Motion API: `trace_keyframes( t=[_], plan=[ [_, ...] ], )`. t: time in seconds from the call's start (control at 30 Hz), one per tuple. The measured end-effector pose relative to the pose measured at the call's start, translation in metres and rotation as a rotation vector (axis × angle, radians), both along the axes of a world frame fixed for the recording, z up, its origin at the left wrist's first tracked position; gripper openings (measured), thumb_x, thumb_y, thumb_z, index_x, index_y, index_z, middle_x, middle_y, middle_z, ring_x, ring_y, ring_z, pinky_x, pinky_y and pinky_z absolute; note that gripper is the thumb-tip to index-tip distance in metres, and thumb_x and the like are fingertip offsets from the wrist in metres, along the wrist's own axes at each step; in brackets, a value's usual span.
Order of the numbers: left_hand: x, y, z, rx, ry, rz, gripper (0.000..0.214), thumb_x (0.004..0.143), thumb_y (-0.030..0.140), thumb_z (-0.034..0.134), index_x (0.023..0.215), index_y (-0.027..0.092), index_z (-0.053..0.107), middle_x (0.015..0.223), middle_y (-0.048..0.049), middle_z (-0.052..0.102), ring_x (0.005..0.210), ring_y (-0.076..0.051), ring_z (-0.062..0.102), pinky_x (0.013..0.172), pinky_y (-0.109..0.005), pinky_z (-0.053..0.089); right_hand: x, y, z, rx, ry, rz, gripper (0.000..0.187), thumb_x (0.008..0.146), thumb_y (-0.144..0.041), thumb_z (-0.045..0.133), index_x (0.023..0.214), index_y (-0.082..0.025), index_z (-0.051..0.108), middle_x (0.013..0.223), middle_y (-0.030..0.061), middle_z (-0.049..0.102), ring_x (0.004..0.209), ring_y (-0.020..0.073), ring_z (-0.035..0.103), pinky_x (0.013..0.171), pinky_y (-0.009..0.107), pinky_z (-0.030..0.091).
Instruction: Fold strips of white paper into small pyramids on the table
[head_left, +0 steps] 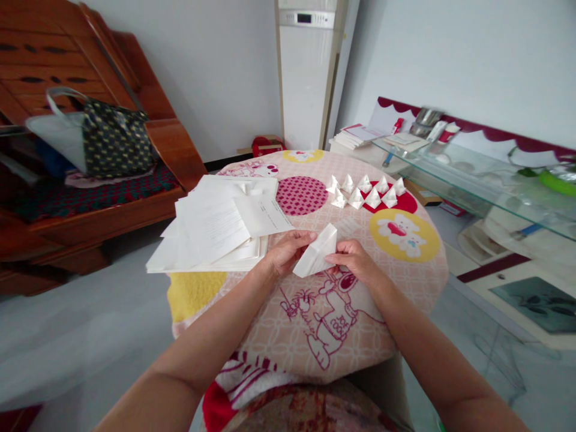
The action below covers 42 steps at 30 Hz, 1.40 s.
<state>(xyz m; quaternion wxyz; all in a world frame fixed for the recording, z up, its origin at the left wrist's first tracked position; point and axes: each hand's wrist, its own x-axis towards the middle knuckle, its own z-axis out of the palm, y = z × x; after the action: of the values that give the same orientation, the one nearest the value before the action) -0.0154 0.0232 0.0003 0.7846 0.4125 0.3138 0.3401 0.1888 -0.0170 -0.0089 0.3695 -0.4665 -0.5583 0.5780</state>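
Observation:
A folded piece of white paper [316,252] is held between my two hands, tilted above the round table. My left hand [288,251] pinches its left edge. On the other side, the fingers of my right hand [351,258] are closed on its right edge. Beyond my hands stand several small folded white paper shapes [373,198] with pointed tops, set in two rows. To the left lies a stack of loose paper sheets [211,225], some with printed text.
A patterned pink cloth [279,336] covers the table. At right is a glass-topped stand [477,186] with books [355,137] and cups. A wooden bench [157,138] with bags [117,141] stands at left. Behind the table rises a tall white air conditioner [306,84].

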Motion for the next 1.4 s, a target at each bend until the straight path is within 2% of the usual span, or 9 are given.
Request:
trace_keyframes(
  t=[0.2, 0.47, 0.73, 0.83, 0.9, 0.97, 1.07, 1.2, 1.4],
  plan=[
    [0.000, 0.001, -0.002, -0.031, -0.012, -0.004, 0.051, 0.058, 0.051, 0.094, 0.080, 0.010, 0.072, 0.074, -0.0090, 0.074, 0.065, -0.020, 0.067, 0.068, -0.034, 0.054, 0.001, 0.001, -0.002, -0.001, -0.012, -0.001, 0.027, 0.069, -0.042, 0.078, 0.074, -0.016, 0.076, 0.059, 0.0042, 0.071, 0.049, 0.0160, 0.062, 0.048, 0.025, 0.048],
    [-0.002, 0.006, -0.006, 0.086, 0.125, 0.123, 0.047, 0.058, 0.051, 0.093, 0.068, 0.012, 0.067, 0.060, -0.0006, 0.064, 0.051, -0.010, 0.053, 0.053, -0.024, 0.040, 0.002, 0.002, -0.004, -0.004, -0.037, -0.020, 0.026, 0.070, -0.042, 0.077, 0.067, -0.017, 0.070, 0.055, 0.0026, 0.069, 0.045, 0.0138, 0.059, 0.046, 0.024, 0.046],
    [-0.011, 0.012, 0.001, 0.095, 0.237, 0.106, 0.033, 0.066, 0.027, 0.083, 0.095, 0.012, 0.076, 0.080, -0.0042, 0.074, 0.065, -0.012, 0.063, 0.063, -0.025, 0.049, 0.001, 0.003, -0.003, -0.073, -0.024, -0.067, 0.027, 0.069, -0.042, 0.077, 0.071, -0.016, 0.068, 0.054, 0.0021, 0.067, 0.041, 0.0123, 0.056, 0.040, 0.022, 0.043],
    [-0.010, 0.017, -0.001, 0.061, 0.257, 0.088, 0.032, 0.066, 0.023, 0.081, 0.095, 0.012, 0.073, 0.078, -0.0041, 0.072, 0.062, -0.012, 0.062, 0.060, -0.024, 0.048, -0.001, 0.002, -0.002, -0.040, -0.031, -0.100, 0.053, 0.068, -0.038, 0.078, 0.113, -0.012, 0.072, 0.056, -0.0006, 0.068, 0.042, 0.0142, 0.059, 0.038, 0.022, 0.043],
    [-0.008, 0.021, -0.004, 0.059, 0.282, 0.112, 0.030, 0.064, 0.020, 0.080, 0.090, 0.014, 0.068, 0.072, -0.0015, 0.069, 0.058, -0.011, 0.060, 0.057, -0.023, 0.045, -0.003, 0.000, 0.001, 0.014, -0.056, -0.145, 0.089, 0.069, -0.034, 0.078, 0.151, -0.013, 0.049, 0.055, -0.0053, 0.065, 0.043, 0.0155, 0.060, 0.037, 0.021, 0.043],
    [-0.006, 0.024, -0.007, 0.093, 0.303, 0.150, 0.028, 0.063, 0.018, 0.078, 0.085, 0.016, 0.062, 0.066, 0.0022, 0.065, 0.054, -0.010, 0.057, 0.054, -0.022, 0.042, -0.005, -0.002, 0.004, 0.089, -0.098, -0.186, 0.106, 0.073, -0.030, 0.076, 0.165, -0.017, 0.026, 0.052, -0.0098, 0.059, 0.041, 0.0149, 0.059, 0.036, 0.020, 0.040],
    [-0.002, 0.028, -0.008, 0.193, 0.326, 0.155, 0.022, 0.064, 0.017, 0.074, 0.080, 0.017, 0.058, 0.061, 0.0053, 0.060, 0.051, -0.008, 0.051, 0.052, -0.020, 0.036, -0.007, -0.004, 0.006, 0.173, -0.150, -0.199, 0.092, 0.076, -0.028, 0.073, 0.160, -0.019, 0.038, 0.050, -0.0110, 0.054, 0.039, 0.0130, 0.055, 0.035, 0.019, 0.036],
    [0.001, 0.031, -0.007, 0.319, 0.413, 0.088, 0.011, 0.067, 0.013, 0.064, 0.077, 0.015, 0.063, 0.062, 0.0052, 0.058, 0.053, -0.007, 0.046, 0.053, -0.020, 0.031, -0.009, -0.001, 0.000, 0.122, -0.194, -0.193, 0.041, 0.074, -0.026, 0.070, 0.113, -0.014, 0.072, 0.050, -0.0062, 0.055, 0.037, 0.0133, 0.055, 0.035, 0.021, 0.033],
    [0.004, 0.041, -0.008, 0.558, 0.695, 0.011, 0.024, 0.075, 0.012, 0.056, 0.088, 0.013, 0.076, 0.057, 0.0045, 0.055, 0.054, -0.009, 0.041, 0.054, -0.022, 0.029, -0.016, -0.001, -0.002, 0.086, -0.271, -0.233, 0.020, 0.075, -0.024, 0.068, 0.091, -0.022, 0.057, 0.048, -0.0070, 0.056, 0.035, 0.0154, 0.054, 0.036, 0.023, 0.031]
  ],
)
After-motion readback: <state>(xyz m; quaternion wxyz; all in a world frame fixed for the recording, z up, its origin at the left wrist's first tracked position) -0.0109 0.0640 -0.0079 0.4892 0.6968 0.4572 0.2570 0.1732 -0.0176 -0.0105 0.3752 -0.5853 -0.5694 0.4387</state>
